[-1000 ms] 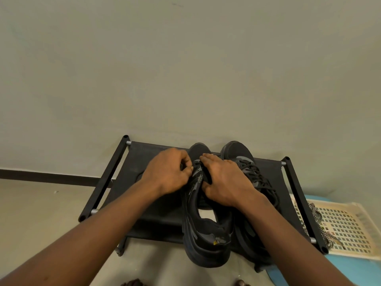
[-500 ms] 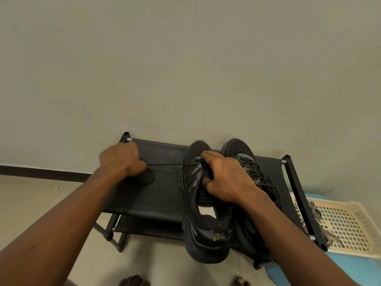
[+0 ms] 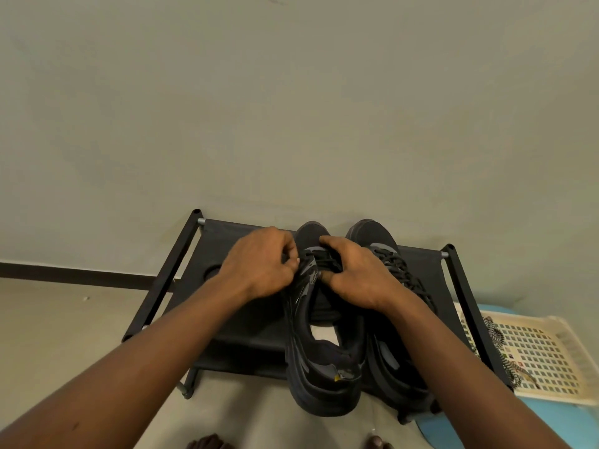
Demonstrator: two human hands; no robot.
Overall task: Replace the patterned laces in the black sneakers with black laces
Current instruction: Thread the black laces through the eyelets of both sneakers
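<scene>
Lacing step: left hand pinches the black lace at the left sneaker on the rack, right hand steadying the tongue; next, thread the following eyelet.

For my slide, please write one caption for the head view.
Both hands thread a black lace into the left sneaker on a black rack.

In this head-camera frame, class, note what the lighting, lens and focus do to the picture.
Head view: soft, even light, no glare; wide-angle lens bows the shoe rack; black laces vanish against the left sneaker between left hand and right hand; patterned laces stay sharp.
</scene>
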